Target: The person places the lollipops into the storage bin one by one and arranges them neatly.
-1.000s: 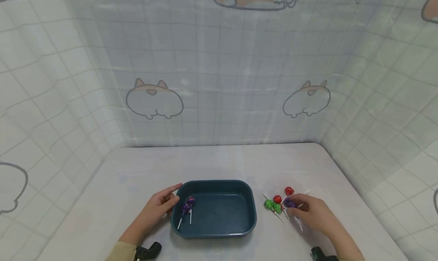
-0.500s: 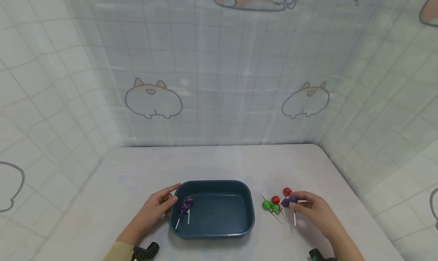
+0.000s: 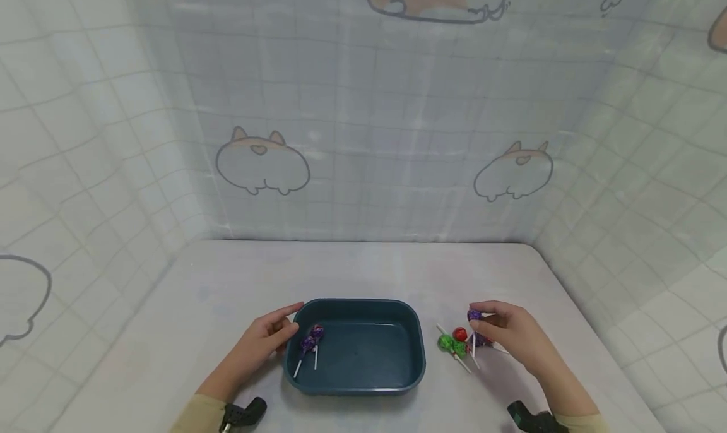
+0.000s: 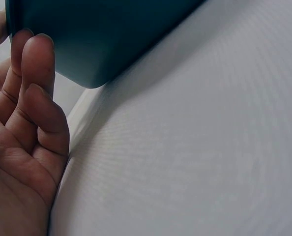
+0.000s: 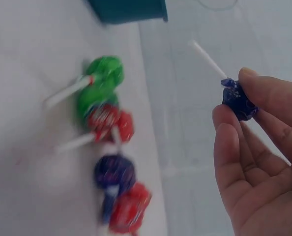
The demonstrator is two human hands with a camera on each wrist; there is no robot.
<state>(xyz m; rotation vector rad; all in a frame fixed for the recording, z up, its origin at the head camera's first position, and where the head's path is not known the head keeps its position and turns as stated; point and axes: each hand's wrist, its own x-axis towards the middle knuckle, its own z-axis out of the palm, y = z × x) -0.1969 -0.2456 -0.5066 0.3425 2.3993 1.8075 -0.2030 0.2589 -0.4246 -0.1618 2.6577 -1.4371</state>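
My right hand [image 3: 505, 333] pinches a purple-wrapped lollipop [image 3: 474, 315] by its candy end, with the white stick pointing down. In the right wrist view, thumb and fingertips hold that lollipop [image 5: 240, 102] above the table. Just below it lie loose lollipops: two green ones [image 3: 446, 341], a red one [image 3: 460, 334], and a purple one [image 5: 114, 171] beside another red one [image 5: 130, 208]. My left hand [image 3: 267, 335] rests with relaxed fingers against the left side of a dark teal tray [image 3: 369, 363]. Two purple lollipops [image 3: 308, 344] lie inside at the tray's left.
The white table [image 3: 352, 269] meets a grid-patterned curtain [image 3: 375, 187] at the back and at both sides. A black strap device [image 3: 244, 414] sits at the left wrist, and a similar one [image 3: 534, 419] at the right.
My right hand has lifted a purple lollipop from the loose group, rising a little away from the others. The left hand and tray hold their place, while the head view has shifted slightly.
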